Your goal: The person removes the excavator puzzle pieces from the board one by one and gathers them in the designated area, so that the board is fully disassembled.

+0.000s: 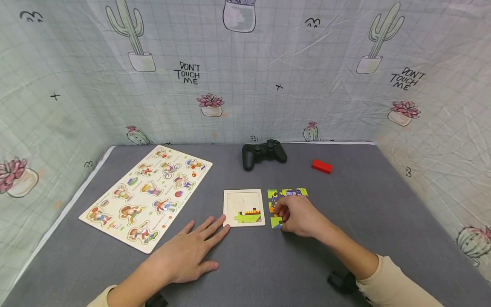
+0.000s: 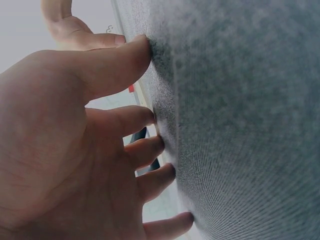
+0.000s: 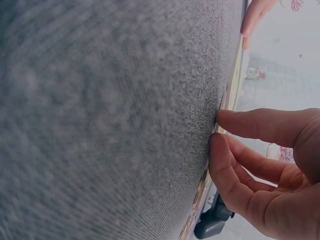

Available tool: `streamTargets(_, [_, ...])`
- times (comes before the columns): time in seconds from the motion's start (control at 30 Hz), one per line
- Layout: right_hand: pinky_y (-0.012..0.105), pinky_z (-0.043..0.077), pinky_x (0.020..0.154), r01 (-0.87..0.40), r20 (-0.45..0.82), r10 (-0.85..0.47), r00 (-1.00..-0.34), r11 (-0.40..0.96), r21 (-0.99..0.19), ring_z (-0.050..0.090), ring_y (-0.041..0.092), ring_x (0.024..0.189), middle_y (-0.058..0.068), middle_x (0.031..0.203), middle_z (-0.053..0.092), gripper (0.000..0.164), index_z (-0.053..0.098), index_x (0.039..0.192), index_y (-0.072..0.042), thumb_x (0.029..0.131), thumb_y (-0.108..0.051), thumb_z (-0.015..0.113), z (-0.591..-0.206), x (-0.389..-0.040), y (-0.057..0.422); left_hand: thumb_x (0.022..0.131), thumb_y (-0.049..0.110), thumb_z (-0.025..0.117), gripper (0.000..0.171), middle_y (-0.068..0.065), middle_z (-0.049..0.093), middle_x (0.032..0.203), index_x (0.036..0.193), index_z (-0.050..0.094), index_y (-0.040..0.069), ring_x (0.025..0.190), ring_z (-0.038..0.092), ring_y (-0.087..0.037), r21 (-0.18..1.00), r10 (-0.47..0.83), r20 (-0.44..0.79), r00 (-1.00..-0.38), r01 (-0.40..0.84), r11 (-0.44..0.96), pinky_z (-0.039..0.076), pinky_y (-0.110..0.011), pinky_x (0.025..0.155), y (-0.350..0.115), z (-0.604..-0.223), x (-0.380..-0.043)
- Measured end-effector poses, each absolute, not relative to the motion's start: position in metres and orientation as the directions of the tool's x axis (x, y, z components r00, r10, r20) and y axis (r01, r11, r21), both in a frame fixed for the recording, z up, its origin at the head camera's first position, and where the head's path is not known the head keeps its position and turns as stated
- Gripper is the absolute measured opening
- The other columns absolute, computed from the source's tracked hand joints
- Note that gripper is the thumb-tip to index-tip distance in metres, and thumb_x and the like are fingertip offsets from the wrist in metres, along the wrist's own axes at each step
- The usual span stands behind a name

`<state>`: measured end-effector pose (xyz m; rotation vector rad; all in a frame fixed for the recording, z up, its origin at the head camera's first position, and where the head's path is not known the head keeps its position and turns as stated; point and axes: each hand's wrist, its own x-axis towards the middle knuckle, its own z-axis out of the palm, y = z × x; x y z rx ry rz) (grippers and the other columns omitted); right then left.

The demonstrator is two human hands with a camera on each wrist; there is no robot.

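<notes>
A square wooden puzzle tray point(image 1: 243, 200) lies in the middle of the table, with a few joined green and red pieces point(image 1: 248, 215) in its lower right. My left hand point(image 1: 192, 251) lies spread on the cloth, its fingertips at the tray's lower left corner. The left wrist view shows the fingers point(image 2: 150, 181) straight and touching the surface. To the tray's right, my right hand point(image 1: 299, 215) pinches a green puzzle piece point(image 1: 275, 222) between thumb and forefinger. Other loose puzzle pieces point(image 1: 303, 192) lie beside it, partly hidden under this hand.
A large peg puzzle board point(image 1: 153, 194) with cartoon figures lies at the left. A black game controller point(image 1: 264, 153) sits at the back, and a red block point(image 1: 322, 166) to its right. Patterned cloth point(image 1: 245, 64) hangs behind the grey table.
</notes>
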<state>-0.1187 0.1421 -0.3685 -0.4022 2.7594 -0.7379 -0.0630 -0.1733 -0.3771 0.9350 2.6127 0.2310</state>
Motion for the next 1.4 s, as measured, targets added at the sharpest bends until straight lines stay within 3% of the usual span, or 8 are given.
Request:
streamTargets(0.4, [0.027, 0.055, 0.073, -0.184, -0.185, -0.322, -0.929, 0.832, -0.524, 0.060, 0.010, 0.075, 0.000, 0.085, 0.067, 0.032, 0.073, 0.097, -0.007, 0.072, 0.002, 0.092, -0.368, -0.118, 0.143, 0.100, 0.053, 0.064, 0.083, -0.001, 0.013, 0.177, 0.167, 0.026, 0.023, 0.161, 0.022, -0.030, 0.265, 0.642, -0.264, -0.720, 0.586, 0.766, 0.027, -0.069, 0.122, -0.173, -0.377, -0.062])
streamTargets(0.7, [0.025, 0.054, 0.072, -0.149, -0.184, -0.318, -0.930, 0.785, -0.602, 0.061, 0.011, 0.075, 0.000, 0.086, 0.068, 0.030, 0.074, 0.097, -0.008, 0.074, 0.004, 0.089, -0.370, -0.121, 0.147, 0.100, 0.053, 0.063, 0.083, 0.000, 0.013, 0.177, 0.167, 0.026, 0.023, 0.161, 0.022, -0.029, 0.263, 0.642, -0.262, -0.721, 0.587, 0.766, 0.027, -0.069, 0.122, -0.174, -0.377, -0.061])
streamTargets(1.07, [0.027, 0.053, 0.075, -0.235, -0.092, -0.383, -0.919, 0.722, -0.651, 0.064, 0.008, 0.077, 0.001, 0.090, 0.071, 0.029, 0.075, 0.103, -0.008, 0.077, 0.001, 0.085, -0.369, -0.127, 0.135, 0.100, 0.054, 0.063, 0.082, 0.000, 0.013, 0.177, 0.167, 0.026, 0.024, 0.161, 0.021, -0.028, 0.265, 0.630, -0.275, -0.726, 0.573, 0.776, 0.027, -0.068, 0.122, -0.173, -0.377, -0.062])
streamTargets(1.4, [0.025, 0.053, 0.071, -0.298, -0.083, -0.454, -0.887, 0.702, -0.647, 0.061, 0.010, 0.077, 0.002, 0.092, 0.071, 0.031, 0.077, 0.107, -0.007, 0.079, 0.002, 0.085, -0.365, -0.133, 0.109, 0.100, 0.055, 0.063, 0.082, 0.002, 0.014, 0.176, 0.167, 0.027, 0.025, 0.161, 0.022, -0.028, 0.261, 0.626, -0.279, -0.729, 0.569, 0.780, 0.027, -0.067, 0.122, -0.172, -0.377, -0.061])
